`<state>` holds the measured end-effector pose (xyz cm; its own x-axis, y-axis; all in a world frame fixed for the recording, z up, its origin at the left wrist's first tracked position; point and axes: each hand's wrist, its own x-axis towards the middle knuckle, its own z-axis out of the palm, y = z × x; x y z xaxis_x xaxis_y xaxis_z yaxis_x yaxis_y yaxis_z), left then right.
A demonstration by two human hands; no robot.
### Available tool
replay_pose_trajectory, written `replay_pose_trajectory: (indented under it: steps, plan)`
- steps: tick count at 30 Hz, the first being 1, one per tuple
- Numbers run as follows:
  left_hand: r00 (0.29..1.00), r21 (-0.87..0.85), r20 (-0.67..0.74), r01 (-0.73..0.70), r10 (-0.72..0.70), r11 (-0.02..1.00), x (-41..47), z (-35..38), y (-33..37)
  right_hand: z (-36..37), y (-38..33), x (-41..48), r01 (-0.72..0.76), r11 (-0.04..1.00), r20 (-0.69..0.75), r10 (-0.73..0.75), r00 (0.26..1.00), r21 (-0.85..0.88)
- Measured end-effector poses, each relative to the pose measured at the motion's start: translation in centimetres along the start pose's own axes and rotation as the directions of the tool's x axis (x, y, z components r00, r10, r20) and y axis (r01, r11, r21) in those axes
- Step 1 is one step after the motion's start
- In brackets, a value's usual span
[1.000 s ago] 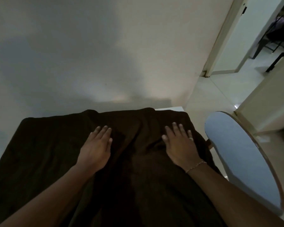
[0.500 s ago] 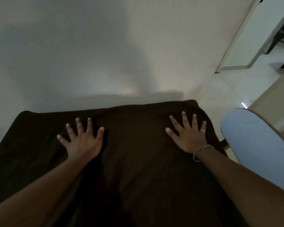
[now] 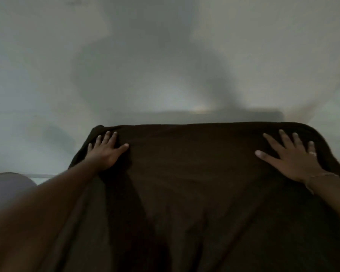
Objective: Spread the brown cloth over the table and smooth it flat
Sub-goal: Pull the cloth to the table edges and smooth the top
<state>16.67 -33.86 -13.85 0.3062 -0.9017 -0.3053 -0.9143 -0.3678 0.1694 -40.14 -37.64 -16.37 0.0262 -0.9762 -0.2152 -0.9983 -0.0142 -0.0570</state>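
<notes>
Lengthwise, the brown cloth (image 3: 194, 183) runs from the bottom of the view straight away to the wall (image 3: 165, 55), its far edge lying almost parallel to the foot of that wall. It covers the desk completely in this view, so none of the desk's own surface shows; the far left corner is rounded and slightly bunched, and the far right corner curves down over the edge. Long shallow folds run along the cloth's length from the left hand toward the viewer, with one deeper dark crease left of centre; the middle and right part look nearly flat.

The left hand (image 3: 106, 152) lies palm down near the far left corner, fingers spread and released, gripping nothing, pressing on the fabric. The right hand (image 3: 290, 158) lies the same way near the far right corner, flat and splayed, holding nothing; a ring (image 3: 312, 153) sits on one finger and a thin bracelet (image 3: 320, 176) circles the wrist. Both forearms are bare.

Behind the desk the wall is plain, pale and matte, crossed by a broad soft shadow. The cloth looks matte and soft, very dark in the dim light. A rounded greyish shape (image 3: 8, 183) shows at the left edge, too blurred to identify.
</notes>
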Motion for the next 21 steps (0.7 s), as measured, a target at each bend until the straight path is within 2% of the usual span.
replay_pose_trajectory:
  steps: [2, 3, 5, 6, 8, 10, 12, 16, 19, 21]
  plan:
    - [1.0, -0.133, -0.008, -0.005, 0.004, 0.991, 1.5, -3.2, -0.1, -1.8, -0.5, 1.0, 0.02, 0.999, 0.013, -0.02, 1.0, 0.045]
    - [0.997, -0.159, -0.073, -0.032, 0.02, 0.987, 1.9, -4.3, 0.2, -2.6, -0.7, 1.3, 0.027, 0.998, -0.046, -0.024, 0.999, 0.061]
    - [0.978, -0.079, -0.201, -0.08, 0.063, 0.994, 1.5, -4.7, 0.2, -2.9, -1.4, 1.4, -0.004, 0.997, -0.201, 0.019, 0.979, 0.079]
    - [0.981, -0.055, -0.188, -0.067, 0.056, 0.996, 0.8, -3.9, 0.1, -2.5, -1.7, 1.0, -0.05, 0.995, -0.208, 0.066, 0.976, 0.082]
    - [0.997, -0.002, -0.072, 0.004, -0.004, 1.0, -0.7, -0.8, -0.8, -0.6, -1.8, 0.1, -0.147, 0.988, -0.096, 0.151, 0.984, 0.047]
    - [0.995, 0.09, -0.094, 0.036, -0.028, 0.995, 0.1, 1.6, -2.0, 1.0, -1.1, 0.4, -0.197, 0.98, -0.058, 0.197, 0.979, 0.003]
    - [0.988, 0.107, -0.156, 0.036, -0.019, 0.994, 2.5, 1.6, -2.6, 0.5, -0.3, 2.2, -0.165, 0.986, -0.061, 0.165, 0.984, 0.007]
    - [0.998, 0.117, -0.045, -0.039, 0.044, 0.992, 5.8, -1.5, -3.3, -3.2, -0.8, 4.8, -0.055, 0.998, 0.014, 0.055, 0.998, 0.035]
    - [0.978, 0.028, -0.206, -0.017, 0.023, 0.999, 3.6, -0.6, -3.4, -3.4, -1.3, 3.0, -0.125, 0.989, -0.118, 0.135, 0.984, 0.084]
    - [0.978, 0.118, -0.206, -0.008, 0.032, 0.993, 1.6, 1.2, -4.2, -1.6, -0.8, 0.5, -0.202, 0.977, -0.092, 0.208, 0.974, 0.069]
